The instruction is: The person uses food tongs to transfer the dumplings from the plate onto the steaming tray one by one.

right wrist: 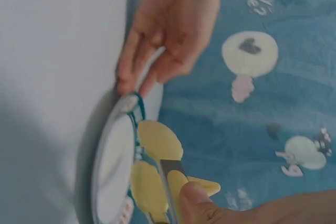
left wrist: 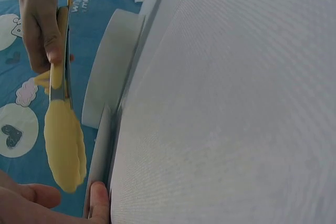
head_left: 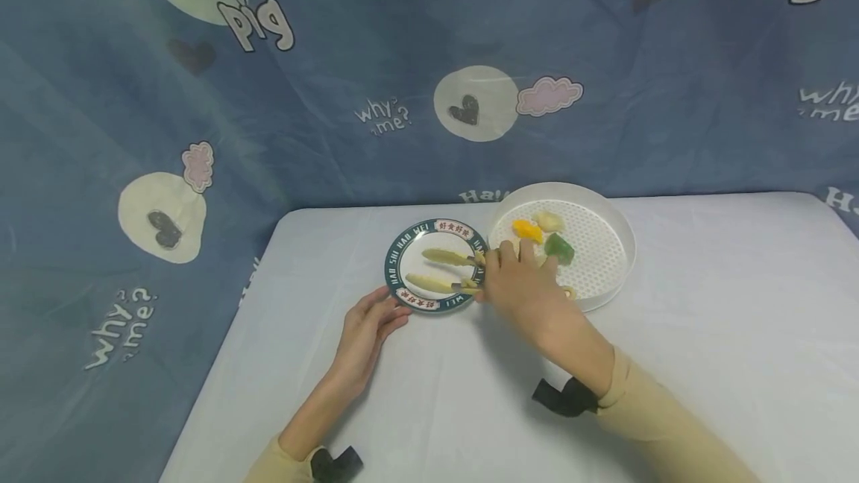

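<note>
In the head view my right hand (head_left: 523, 285) grips a pair of yellow tongs (head_left: 446, 257). Their two paddle-shaped ends stand apart over a round plate (head_left: 416, 248) with a dark green lettered rim; nothing shows between them. The right wrist view has my thumb (right wrist: 195, 195) on the handle of the tongs, close to their metal band. My left hand (head_left: 365, 334) is at the plate's near left rim, fingers straight and touching its edge. In the left wrist view one fingertip (left wrist: 98, 200) lies against the rim, with the thumb (left wrist: 42, 195) apart from it.
Right beside the plate stands a white round tray (head_left: 614, 244) with a perforated bottom. In it lie a yellow piece (head_left: 526, 230), a pale green piece (head_left: 549, 221) and a dark green piece (head_left: 559, 249). A patterned blue cloth (head_left: 376, 36) hangs behind the white table (head_left: 725, 304).
</note>
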Tool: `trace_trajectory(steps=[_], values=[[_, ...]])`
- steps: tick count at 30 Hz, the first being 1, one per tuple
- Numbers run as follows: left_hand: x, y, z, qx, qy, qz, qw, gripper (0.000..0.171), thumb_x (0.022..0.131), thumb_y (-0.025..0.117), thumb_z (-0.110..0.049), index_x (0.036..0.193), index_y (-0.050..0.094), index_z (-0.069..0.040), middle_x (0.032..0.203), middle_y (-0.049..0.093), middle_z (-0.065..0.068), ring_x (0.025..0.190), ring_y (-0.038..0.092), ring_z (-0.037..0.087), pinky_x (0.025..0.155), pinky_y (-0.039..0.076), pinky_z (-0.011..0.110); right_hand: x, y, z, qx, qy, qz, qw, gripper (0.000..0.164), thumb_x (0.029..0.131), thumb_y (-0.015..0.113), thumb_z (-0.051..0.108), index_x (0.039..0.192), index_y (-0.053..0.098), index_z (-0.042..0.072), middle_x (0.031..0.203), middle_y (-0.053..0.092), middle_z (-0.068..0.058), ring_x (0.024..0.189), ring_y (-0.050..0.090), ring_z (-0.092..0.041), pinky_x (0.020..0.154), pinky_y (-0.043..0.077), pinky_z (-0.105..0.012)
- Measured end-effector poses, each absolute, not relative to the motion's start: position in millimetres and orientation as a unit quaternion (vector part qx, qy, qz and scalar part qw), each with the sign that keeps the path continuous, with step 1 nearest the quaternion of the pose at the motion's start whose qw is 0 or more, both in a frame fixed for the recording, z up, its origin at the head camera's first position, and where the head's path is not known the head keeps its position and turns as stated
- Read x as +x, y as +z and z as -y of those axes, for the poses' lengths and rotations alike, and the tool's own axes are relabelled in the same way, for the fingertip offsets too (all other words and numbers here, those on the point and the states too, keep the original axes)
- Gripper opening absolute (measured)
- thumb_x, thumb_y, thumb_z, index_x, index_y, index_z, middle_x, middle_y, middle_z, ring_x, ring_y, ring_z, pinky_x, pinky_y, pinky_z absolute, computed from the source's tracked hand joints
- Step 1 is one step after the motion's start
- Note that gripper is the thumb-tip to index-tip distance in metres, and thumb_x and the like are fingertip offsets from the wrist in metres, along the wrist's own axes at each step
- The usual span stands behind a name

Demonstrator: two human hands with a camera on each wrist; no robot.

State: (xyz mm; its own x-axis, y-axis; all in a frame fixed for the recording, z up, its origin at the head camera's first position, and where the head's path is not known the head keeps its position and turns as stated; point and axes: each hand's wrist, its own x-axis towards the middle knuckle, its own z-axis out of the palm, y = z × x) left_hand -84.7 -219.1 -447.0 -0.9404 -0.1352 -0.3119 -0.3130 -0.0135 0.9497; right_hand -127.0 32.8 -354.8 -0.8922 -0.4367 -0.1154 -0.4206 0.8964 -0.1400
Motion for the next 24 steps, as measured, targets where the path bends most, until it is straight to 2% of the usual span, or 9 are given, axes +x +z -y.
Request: trace_trajectory(steps=[3,6,10,14,19,24], values=[[-85.0,-447.6,218.3,-0.161,0.695,-0.698,0.063,0.061,0.108,0.046,-0.010,0.165,0.029,0.005,0.146,0.054,0.027,0.120,0.069,0.017,0.108,0.063,0.019,-123.5,-364.1,-22.8,-0.228,-0.061,-0.970,0.063,0.057,0.106,0.062,0.041,0.133,0.054,-0.009,0.121,0.057,-0.025,0.119,0.050,-0.044,0.100,0.057,-0.074],[-85.4,-447.4,217.4,-0.164,0.696,-0.697,0.061,0.061,0.108,0.047,-0.009,0.165,0.029,0.005,0.144,0.055,0.026,0.119,0.069,0.016,0.107,0.063,0.018,-117.0,-374.3,-16.1,-0.231,-0.051,-0.971,0.020,0.061,0.103,0.064,0.047,0.127,0.056,-0.009,0.114,0.058,-0.023,0.113,0.052,-0.040,0.100,0.058,-0.068],[-86.2,-445.7,216.9,-0.165,0.695,-0.698,0.057,0.060,0.108,0.047,-0.010,0.164,0.030,0.006,0.142,0.056,0.026,0.117,0.069,0.015,0.106,0.063,0.018,-108.8,-388.7,-13.7,-0.233,-0.023,-0.970,-0.069,0.066,0.099,0.068,0.055,0.117,0.059,-0.007,0.102,0.059,-0.017,0.099,0.054,-0.033,0.083,0.057,-0.048],[-86.4,-444.4,216.9,-0.165,0.693,-0.700,0.057,0.060,0.107,0.046,-0.009,0.164,0.031,0.006,0.142,0.055,0.026,0.116,0.069,0.015,0.105,0.063,0.017,-104.9,-401.1,-13.8,-0.231,-0.013,-0.967,-0.109,0.068,0.098,0.069,0.057,0.119,0.059,-0.007,0.100,0.059,-0.015,0.090,0.051,-0.029,0.071,0.048,-0.036],[-85.9,-444.6,217.4,-0.173,0.691,-0.699,0.056,0.060,0.107,0.047,-0.010,0.163,0.033,0.005,0.140,0.058,0.025,0.114,0.070,0.013,0.104,0.064,0.017,-100.7,-413.7,-11.9,-0.234,-0.001,-0.961,-0.150,0.070,0.098,0.069,0.055,0.132,0.060,-0.006,0.100,0.061,-0.015,0.089,0.053,-0.026,0.069,0.050,-0.034],[-85.6,-444.9,217.0,-0.172,0.692,-0.699,0.059,0.059,0.108,0.047,-0.011,0.163,0.033,0.004,0.141,0.058,0.024,0.115,0.071,0.013,0.105,0.063,0.017,-97.0,-423.4,-10.8,-0.248,0.008,-0.955,-0.165,0.058,0.099,0.070,0.054,0.123,0.060,0.001,0.093,0.062,-0.015,0.084,0.053,-0.025,0.066,0.048,-0.034]])
